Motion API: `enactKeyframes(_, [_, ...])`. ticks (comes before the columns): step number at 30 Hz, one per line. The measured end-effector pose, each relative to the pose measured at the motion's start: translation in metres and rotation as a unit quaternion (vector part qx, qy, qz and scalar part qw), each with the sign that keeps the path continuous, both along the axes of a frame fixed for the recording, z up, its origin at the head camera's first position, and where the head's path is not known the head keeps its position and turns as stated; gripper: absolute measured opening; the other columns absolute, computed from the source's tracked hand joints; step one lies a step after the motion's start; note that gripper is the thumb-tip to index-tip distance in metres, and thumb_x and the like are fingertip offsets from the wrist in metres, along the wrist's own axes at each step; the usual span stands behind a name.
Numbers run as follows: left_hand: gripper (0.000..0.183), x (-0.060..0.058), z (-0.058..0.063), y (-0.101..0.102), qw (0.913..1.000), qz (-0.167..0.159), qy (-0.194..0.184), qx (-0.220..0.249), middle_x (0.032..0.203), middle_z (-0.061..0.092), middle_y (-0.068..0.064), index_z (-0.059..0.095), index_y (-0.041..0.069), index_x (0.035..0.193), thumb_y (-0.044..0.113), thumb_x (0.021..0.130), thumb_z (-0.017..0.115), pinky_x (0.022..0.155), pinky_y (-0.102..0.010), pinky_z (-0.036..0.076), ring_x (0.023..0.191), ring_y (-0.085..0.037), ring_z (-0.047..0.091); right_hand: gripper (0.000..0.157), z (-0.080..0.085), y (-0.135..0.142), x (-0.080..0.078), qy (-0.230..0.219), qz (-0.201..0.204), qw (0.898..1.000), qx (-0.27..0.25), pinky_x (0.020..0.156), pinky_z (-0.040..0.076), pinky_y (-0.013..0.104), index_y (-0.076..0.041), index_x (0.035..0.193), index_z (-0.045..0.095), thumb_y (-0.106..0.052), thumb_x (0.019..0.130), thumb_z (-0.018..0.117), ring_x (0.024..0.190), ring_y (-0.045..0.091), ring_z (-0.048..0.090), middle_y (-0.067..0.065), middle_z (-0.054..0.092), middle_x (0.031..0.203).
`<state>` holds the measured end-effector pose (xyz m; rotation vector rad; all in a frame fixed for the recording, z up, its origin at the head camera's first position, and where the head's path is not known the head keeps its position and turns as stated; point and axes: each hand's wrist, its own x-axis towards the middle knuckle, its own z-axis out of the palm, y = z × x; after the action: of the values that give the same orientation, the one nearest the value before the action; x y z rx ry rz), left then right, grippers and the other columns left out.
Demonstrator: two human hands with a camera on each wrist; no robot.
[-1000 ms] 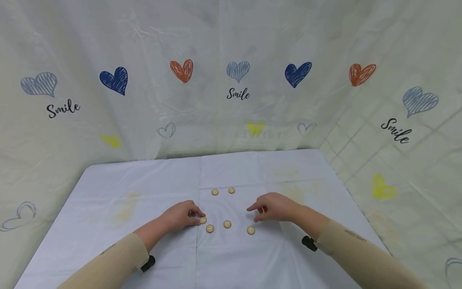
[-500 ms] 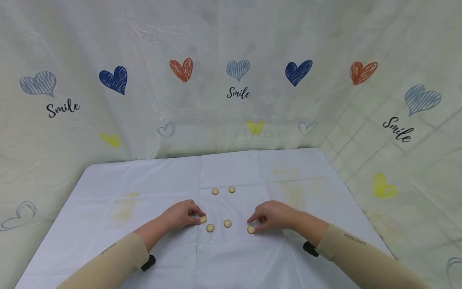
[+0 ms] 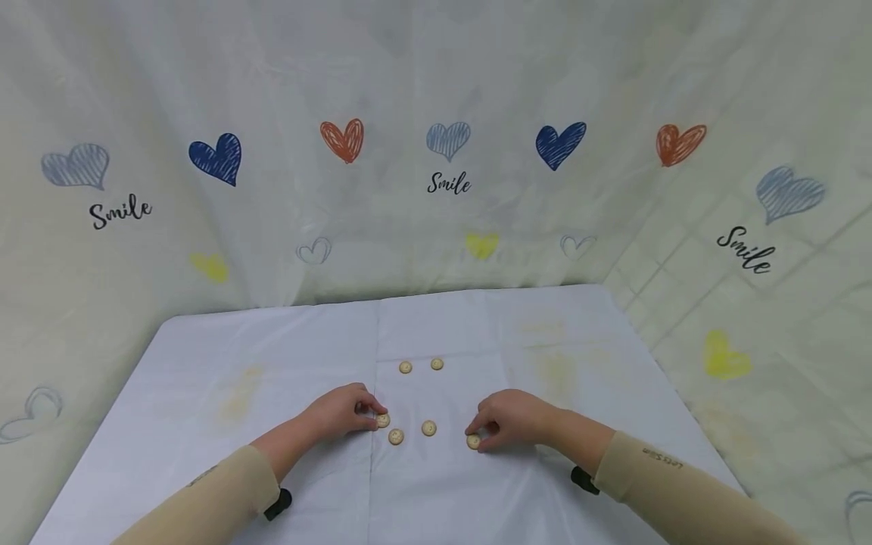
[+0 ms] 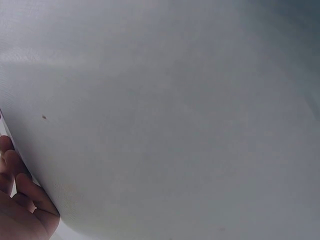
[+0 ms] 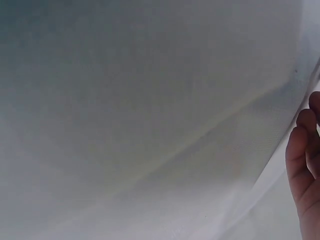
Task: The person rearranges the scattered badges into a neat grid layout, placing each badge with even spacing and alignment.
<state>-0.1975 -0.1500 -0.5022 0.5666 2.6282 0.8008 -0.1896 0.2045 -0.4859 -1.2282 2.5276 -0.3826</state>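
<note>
With the pale middle button (image 3: 428, 428) on the white-covered table (image 3: 341, 492) as clock centre, the left hand (image 3: 341, 411) pinches one button (image 3: 384, 420) at nine o'clock between thumb and finger. Just past three o'clock, the right hand (image 3: 515, 418) holds a second button (image 3: 473, 440), fingers narrow on it. A third button (image 3: 396, 437) lies between eight and nine, a fourth button (image 3: 405, 367) at eleven, a fifth button (image 3: 437, 364) at twelve.

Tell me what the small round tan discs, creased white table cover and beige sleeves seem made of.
Small round tan discs: perhaps wood, fairly matte, by their pale colour, though plastic is possible.
Creased white table cover: probably dull-finished cloth, given its fold lines; thin plastic sheeting is possible.
Beige sleeves: likely matte fabric, as they show no shine.
</note>
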Motion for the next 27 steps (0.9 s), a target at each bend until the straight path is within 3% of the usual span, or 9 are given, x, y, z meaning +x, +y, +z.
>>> enactKeyframes(4, [0.015, 0.003, -0.001, -0.001, 1.0, 0.002, 0.0, 0.005, 0.086, 0.054, 0.012, 0.077, 0.032, 0.098, 0.025, 0.084, 0.08, 0.074, -0.032, 0.042, 0.081, -0.01, 0.05, 0.022, -0.002, -0.001, 0.003, 0.038, 0.026, 0.999, -0.001, 0.062, 0.035, 0.015, -0.03, 0.107, 0.079, -0.033, 0.086, 0.078, 0.063, -0.005, 0.042, -0.021, 0.047, 0.067])
enactKeyframes(8, [0.015, 0.003, -0.001, 0.0, 0.9999, 0.002, 0.002, 0.01, 0.086, 0.055, 0.012, 0.077, 0.032, 0.098, 0.025, 0.085, 0.08, 0.075, -0.031, 0.043, 0.081, -0.01, 0.05, 0.019, 0.0, 0.0, 0.001, 0.064, 0.025, 0.997, -0.015, 0.06, 0.035, 0.016, -0.029, 0.104, 0.079, -0.031, 0.086, 0.077, 0.062, -0.004, 0.041, -0.021, 0.046, 0.067])
enactKeyframes(20, [0.016, 0.003, 0.001, 0.002, 0.9999, 0.013, -0.008, 0.005, 0.086, 0.054, 0.011, 0.077, 0.031, 0.098, 0.023, 0.084, 0.08, 0.075, -0.033, 0.042, 0.081, -0.011, 0.05, 0.021, 0.009, 0.008, -0.01, 0.057, -0.008, 0.998, -0.029, 0.06, 0.038, 0.018, -0.027, 0.106, 0.079, -0.03, 0.085, 0.077, 0.061, -0.004, 0.043, -0.021, 0.047, 0.068])
enactKeyframes(27, [0.016, 0.003, -0.001, 0.002, 0.9999, 0.009, -0.005, 0.007, 0.086, 0.054, 0.011, 0.077, 0.032, 0.097, 0.024, 0.084, 0.08, 0.075, -0.033, 0.043, 0.081, -0.011, 0.05, 0.021, 0.007, 0.017, -0.029, 0.046, -0.065, 0.997, -0.017, 0.062, 0.041, 0.022, -0.027, 0.107, 0.079, -0.032, 0.087, 0.075, 0.062, -0.002, 0.046, -0.02, 0.049, 0.069])
